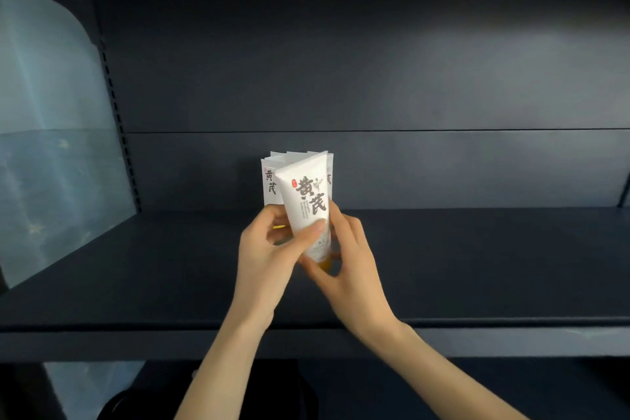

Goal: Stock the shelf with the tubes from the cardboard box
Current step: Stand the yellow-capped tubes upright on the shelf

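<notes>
Since both hands meet on one white tube just below the centre of my view, I read this as the setting-down step: it is being steadied to join the standing tubes just behind it, at its 11 o'clock, on the dark shelf. The left hand wraps it from 9 o'clock, thumb pressed flat across the label and fingers curled behind. The right hand comes in from 3 o'clock, fingertips pinching low around the yellow cap, probably to guide that end down. The tube's long axis runs close to upright, with the flat crimped end up and leaning slightly to 11 o'clock, the cap pointing toward 6 and the printed face turned to me. I cannot tell whether the cap touches the shelf. A translucent side panel stands at 9 o'clock.
</notes>
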The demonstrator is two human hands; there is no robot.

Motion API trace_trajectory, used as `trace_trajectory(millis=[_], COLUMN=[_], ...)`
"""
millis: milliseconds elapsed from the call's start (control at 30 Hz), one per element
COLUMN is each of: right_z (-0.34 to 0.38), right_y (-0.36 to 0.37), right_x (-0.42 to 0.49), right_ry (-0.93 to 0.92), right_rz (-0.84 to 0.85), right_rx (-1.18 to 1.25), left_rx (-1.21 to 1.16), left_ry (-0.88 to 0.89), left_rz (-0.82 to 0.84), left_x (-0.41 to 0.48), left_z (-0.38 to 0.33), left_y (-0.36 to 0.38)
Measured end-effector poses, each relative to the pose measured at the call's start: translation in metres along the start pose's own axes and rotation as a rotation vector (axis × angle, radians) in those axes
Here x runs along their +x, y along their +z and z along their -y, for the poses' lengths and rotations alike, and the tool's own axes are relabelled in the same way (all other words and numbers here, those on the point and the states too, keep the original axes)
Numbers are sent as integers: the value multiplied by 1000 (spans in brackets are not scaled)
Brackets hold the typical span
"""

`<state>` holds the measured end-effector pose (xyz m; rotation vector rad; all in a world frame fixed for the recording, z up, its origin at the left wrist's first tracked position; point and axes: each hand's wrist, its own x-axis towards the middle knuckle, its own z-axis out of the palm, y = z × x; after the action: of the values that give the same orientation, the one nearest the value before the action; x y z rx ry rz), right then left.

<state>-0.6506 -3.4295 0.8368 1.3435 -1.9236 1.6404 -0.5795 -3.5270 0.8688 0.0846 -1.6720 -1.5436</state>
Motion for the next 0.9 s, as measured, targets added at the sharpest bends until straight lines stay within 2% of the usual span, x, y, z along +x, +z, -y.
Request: trace_trajectory(millis=[167,300,367,500,600,667,900], right_z=[-2,0,-5,-28,-48,-61,-99], right_y=[0,2,2,6,15,23,49], right_x=[1,12,24,63,88,101,117], right_ry=[20,39,97,225,291,335,507], right_rz=[-9,7,18,52,65,78,97], right_rx=[18,149,188,102,44,11,-17], left_rx=[135,199,449,1077,1384,1507,1570], left_ry=[49,75,126,291,191,103,21], left_rz=[-35,32,37,-9,135,194,227], left_x=[-1,-5,-8,-17,-21,-23,-29], left_z=[3,1,4,11,15,20,26], left_y=[0,-12,-24,-51,-70,-83,-107])
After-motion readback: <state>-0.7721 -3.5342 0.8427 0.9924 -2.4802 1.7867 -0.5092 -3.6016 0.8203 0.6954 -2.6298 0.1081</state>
